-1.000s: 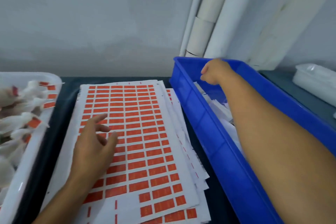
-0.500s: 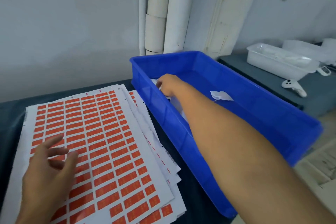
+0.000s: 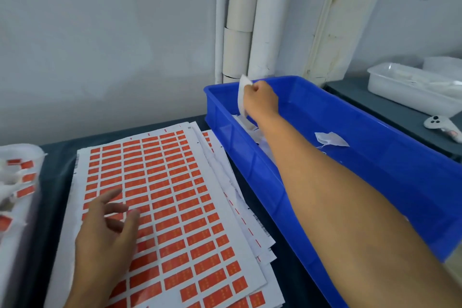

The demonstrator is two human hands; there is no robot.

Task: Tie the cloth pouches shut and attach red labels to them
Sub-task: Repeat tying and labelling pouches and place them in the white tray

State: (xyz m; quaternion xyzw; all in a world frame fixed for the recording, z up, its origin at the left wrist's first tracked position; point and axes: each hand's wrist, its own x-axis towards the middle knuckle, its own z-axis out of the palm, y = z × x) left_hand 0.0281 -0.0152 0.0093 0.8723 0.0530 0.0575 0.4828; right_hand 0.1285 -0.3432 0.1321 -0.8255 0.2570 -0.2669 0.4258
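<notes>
Pouch [image 3: 243, 97], one, white cloth, thin and limp, pinched in your right hand [image 3: 261, 101] above the far-left corner of the blue bin [image 3: 375, 157]. Lift it clear of the rim and bring it near over the label sheets [image 3: 162, 207], mouth upward, so both hands can reach the drawstring. Left hand [image 3: 105, 240], fingers spread and holding nothing, hovers over the red labels; ready it to take one.

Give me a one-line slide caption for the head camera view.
Right hand lifts a white pouch from the blue bin; open left hand hovers over the red label sheets.
</notes>
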